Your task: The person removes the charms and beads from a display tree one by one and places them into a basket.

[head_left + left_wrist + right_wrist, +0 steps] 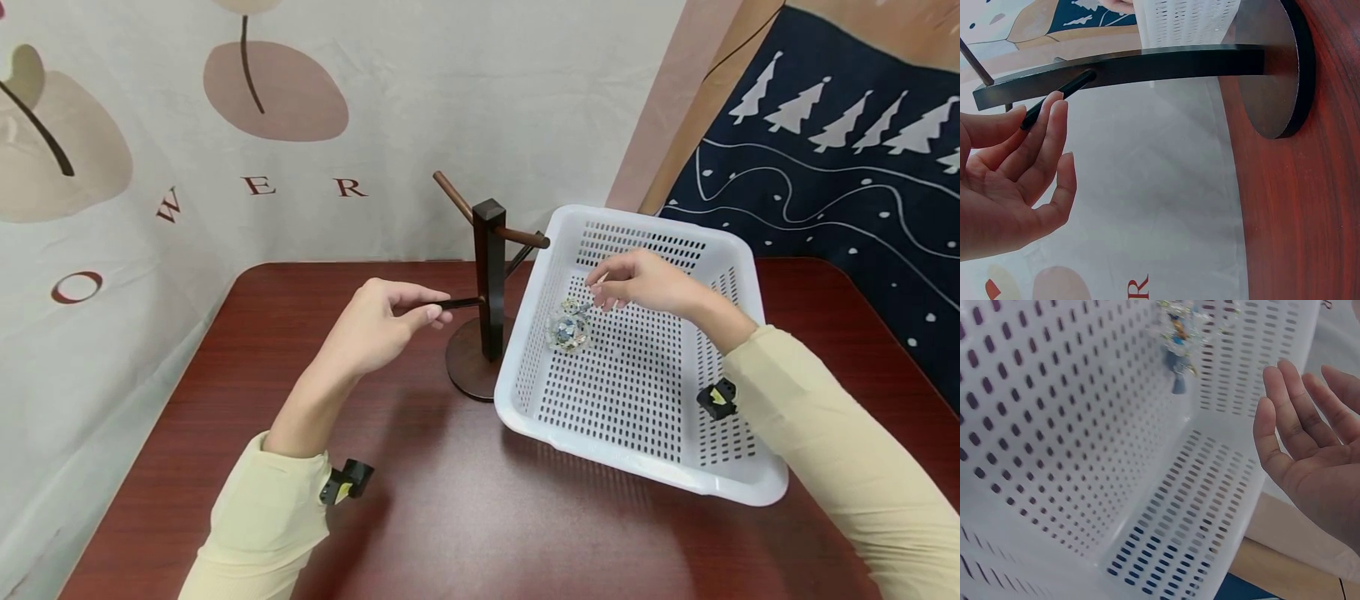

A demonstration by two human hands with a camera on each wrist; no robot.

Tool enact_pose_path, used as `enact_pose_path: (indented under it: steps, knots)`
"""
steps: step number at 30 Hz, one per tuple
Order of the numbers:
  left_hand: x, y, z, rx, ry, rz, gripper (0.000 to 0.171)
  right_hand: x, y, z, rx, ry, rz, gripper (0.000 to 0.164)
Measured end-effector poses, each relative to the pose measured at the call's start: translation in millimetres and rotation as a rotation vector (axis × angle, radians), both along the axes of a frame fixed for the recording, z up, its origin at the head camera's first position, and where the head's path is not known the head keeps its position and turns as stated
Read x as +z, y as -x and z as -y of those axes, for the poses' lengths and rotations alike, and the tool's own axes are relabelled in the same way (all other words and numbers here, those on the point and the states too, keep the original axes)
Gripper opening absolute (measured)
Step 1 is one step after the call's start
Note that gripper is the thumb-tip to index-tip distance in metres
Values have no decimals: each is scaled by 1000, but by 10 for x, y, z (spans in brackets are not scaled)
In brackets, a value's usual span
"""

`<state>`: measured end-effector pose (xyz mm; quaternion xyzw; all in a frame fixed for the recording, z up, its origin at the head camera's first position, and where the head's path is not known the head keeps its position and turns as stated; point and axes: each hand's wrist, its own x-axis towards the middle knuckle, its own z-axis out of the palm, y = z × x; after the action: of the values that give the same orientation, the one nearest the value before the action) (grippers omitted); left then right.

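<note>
A dark wooden stand [491, 287] with a square post, a round base [467, 367] and several slanting pegs stands at the middle of the table. My left hand [375, 325] pinches the end of one dark peg [1075, 85] between thumb and fingers. My right hand [648, 285] hovers over a white plastic basket [645, 479], its fingers loosely bent and nothing held. Below its fingertips, in the basket, lies a small clump of clear, glittering beaded pieces [568, 332]. In the right wrist view, a grey-blue tassel-like end [1179, 382] hangs from the beads [1179, 331]; their exact form is blurred.
The perforated basket sits tilted just right of the stand, its left rim close to the base. Behind the reddish-brown table [247, 350] hangs a pale printed cloth [465, 92], with a dark blue tree-patterned cloth [817, 183] at the right.
</note>
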<state>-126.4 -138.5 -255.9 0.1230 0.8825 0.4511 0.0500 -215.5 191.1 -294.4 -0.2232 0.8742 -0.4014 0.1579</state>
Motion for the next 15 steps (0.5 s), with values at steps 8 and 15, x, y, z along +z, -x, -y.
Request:
enact_pose_path:
  steps: [8,15]
  knots:
    - [2,-4,1,-2,-4,1,21,242,5,-119,-76,-4,-34,21]
    - [-5,0,2,-1,3,-4,21,438,1,-300,-163,-36,-73,24]
